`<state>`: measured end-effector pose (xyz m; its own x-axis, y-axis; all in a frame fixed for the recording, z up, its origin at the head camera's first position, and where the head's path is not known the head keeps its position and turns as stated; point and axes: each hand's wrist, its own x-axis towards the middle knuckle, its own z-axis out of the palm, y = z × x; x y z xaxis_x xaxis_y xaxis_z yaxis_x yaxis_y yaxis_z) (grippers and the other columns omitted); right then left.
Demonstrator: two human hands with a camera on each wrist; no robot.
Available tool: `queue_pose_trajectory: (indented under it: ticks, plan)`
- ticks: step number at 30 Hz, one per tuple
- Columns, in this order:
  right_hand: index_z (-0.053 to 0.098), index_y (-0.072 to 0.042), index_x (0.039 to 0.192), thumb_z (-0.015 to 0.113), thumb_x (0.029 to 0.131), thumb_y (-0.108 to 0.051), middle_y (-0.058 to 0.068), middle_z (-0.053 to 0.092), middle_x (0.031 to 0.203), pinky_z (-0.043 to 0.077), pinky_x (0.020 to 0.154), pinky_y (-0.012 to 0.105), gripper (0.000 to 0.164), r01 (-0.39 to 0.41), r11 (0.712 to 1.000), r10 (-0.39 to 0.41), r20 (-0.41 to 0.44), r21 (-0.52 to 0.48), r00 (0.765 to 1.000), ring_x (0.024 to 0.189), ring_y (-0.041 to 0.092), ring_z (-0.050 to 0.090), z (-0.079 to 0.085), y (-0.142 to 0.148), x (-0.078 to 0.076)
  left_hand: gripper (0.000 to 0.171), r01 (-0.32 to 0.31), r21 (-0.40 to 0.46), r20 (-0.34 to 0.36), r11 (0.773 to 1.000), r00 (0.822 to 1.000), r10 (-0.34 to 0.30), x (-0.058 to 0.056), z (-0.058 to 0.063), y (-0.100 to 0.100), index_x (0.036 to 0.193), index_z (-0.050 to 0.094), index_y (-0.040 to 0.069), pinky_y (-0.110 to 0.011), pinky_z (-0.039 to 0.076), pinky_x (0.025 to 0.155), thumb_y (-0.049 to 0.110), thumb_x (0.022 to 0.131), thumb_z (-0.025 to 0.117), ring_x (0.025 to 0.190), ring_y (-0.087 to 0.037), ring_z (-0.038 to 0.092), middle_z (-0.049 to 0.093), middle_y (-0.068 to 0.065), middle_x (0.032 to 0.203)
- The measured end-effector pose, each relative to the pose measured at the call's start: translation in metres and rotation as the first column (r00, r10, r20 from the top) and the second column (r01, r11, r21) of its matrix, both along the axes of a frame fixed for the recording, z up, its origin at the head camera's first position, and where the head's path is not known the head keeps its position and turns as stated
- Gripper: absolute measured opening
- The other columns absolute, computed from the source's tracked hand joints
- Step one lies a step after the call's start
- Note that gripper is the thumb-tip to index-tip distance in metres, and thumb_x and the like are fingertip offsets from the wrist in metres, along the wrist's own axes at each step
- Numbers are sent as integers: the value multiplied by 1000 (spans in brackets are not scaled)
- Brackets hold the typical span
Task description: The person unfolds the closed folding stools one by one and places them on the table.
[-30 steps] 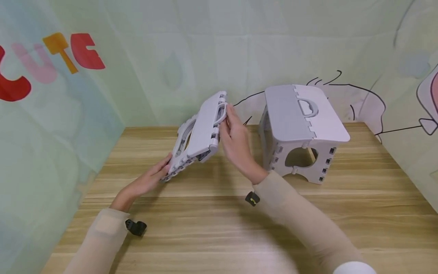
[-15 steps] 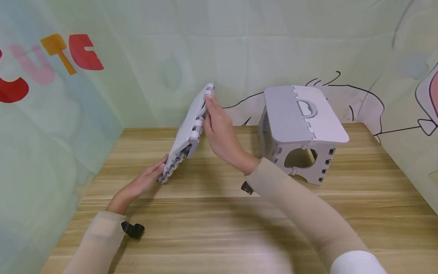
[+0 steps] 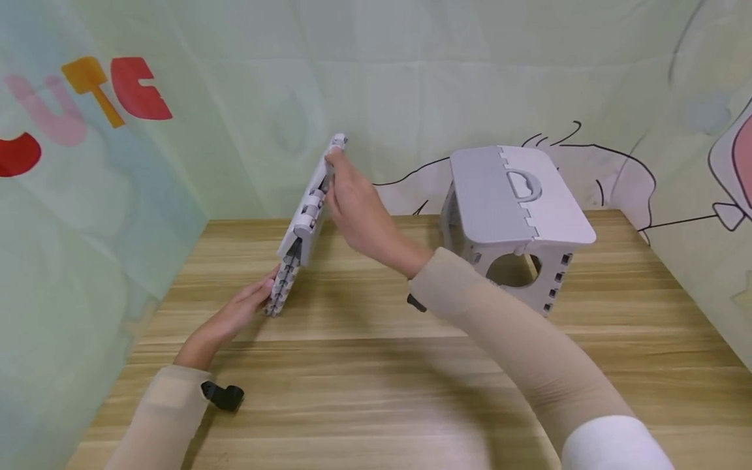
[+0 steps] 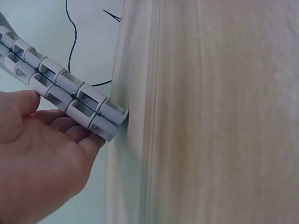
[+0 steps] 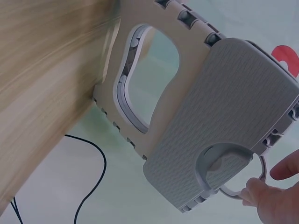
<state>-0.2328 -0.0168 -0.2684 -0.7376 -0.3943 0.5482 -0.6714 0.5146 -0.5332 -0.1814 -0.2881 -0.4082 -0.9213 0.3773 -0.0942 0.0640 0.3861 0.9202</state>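
A partly folded grey-and-white folding step stool [image 3: 309,207] stands on edge, tilted, at the left of the table. My left hand [image 3: 232,316] touches its lower outer side; in the left wrist view, the fingers [image 4: 70,128] reach behind the hinged leg edge [image 4: 70,91], with the thumb beside that edge. Up at the top, my right hand [image 3: 361,212] grips the seat by its handle side. The right wrist view has the thumb and fingers at the carrying handle [image 5: 202,165], below the folded grey seat [image 5: 224,98] and the leg panel with its oval hole.
Another folding stool [image 3: 490,202], fully set up, stands on the right of the wooden table [image 3: 329,391]. A printed cloth backdrop [image 3: 376,91] rises behind the table and along its sides. Black wrist devices [image 3: 223,395] hang by the sleeves.
The stool's seat has swung left and closer to its leg panel, so the stool looks narrower and more upright. My right hand has moved left with it; the left hand has shifted slightly left.
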Motion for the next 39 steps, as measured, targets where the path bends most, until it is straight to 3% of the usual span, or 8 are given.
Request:
queue_pose_trajectory:
  ticks: [4, 9, 12, 16, 23, 28, 34, 39]
  plan:
    - [34, 10, 145, 39, 105, 0, 24, 43, 149, 46, 99, 18, 42, -36, 999, 35, 2, 20, 999, 132, 27, 50, 4, -3, -2, 56, -6, 7, 23, 1000, 1000, 5, -1, 0, -2, 157, 9, -3, -57, 13, 116, 27, 112, 23, 146, -44, 6, 5, -30, 161]
    - [35, 9, 145, 43, 103, 1, 26, 28, 157, 29, 112, 20, 43, -64, 995, 63, 14, 83, 998, 143, 29, 32, 9, -9, -5, 58, -24, 34, 55, 999, 998, 23, -1, -2, -3, 155, 8, -8, -55, 12, 117, 28, 112, 23, 147, -43, 6, 5, -29, 161]
    - [33, 8, 147, 46, 103, 0, 26, 21, 159, 18, 115, 19, 47, -67, 989, 65, 20, 131, 998, 146, 28, 24, 12, -14, -7, 59, -33, 62, 62, 998, 998, 29, -1, -4, -4, 154, 8, -11, -54, 12, 118, 29, 112, 22, 147, -45, 5, 5, -30, 161]
    - [29, 7, 150, 45, 104, -3, 24, 16, 160, 14, 114, 16, 50, -78, 981, 72, 37, 180, 997, 148, 24, 18, 16, -20, -10, 60, -31, 105, 69, 994, 997, 24, -1, -6, -5, 152, 7, -14, -48, 14, 119, 28, 112, 21, 146, -46, 5, 5, -32, 160]
    - [24, 4, 153, 45, 105, -7, 21, 14, 163, 20, 114, 18, 53, -93, 961, 84, 45, 259, 995, 149, 23, 18, 22, -33, -14, 59, -34, 164, 109, 986, 994, 16, -1, -7, -8, 152, -1, -15, -54, 7, 119, 26, 112, 17, 146, -46, -1, -1, -33, 160]
    - [16, 2, 157, 42, 107, -11, 18, 7, 165, 29, 111, 17, 58, -108, 943, 93, 64, 315, 994, 148, 24, 22, 24, -45, -17, 63, -27, 219, 134, 975, 991, -3, 0, -9, -14, 151, -6, -14, -52, 5, 119, 30, 112, 16, 145, -47, -5, -5, -33, 159]
    - [13, 2, 157, 38, 108, -13, 19, 6, 165, 33, 108, 16, 57, -104, 923, 104, 21, 370, 994, 149, 22, 18, 25, -55, -22, 61, -28, 299, 162, 954, 987, -22, -2, -10, -15, 151, -12, -12, -51, 0, 119, 27, 112, 15, 145, -45, -10, -12, -31, 159]
    - [13, 4, 156, 32, 108, -10, 22, 9, 164, 41, 102, 15, 54, -76, 894, 113, -58, 442, 992, 151, 22, 10, 27, -65, -25, 62, -42, 302, 188, 952, 982, -17, -2, -10, -17, 152, -13, -10, -48, 3, 120, 29, 112, 16, 147, -42, -8, -11, -27, 161]
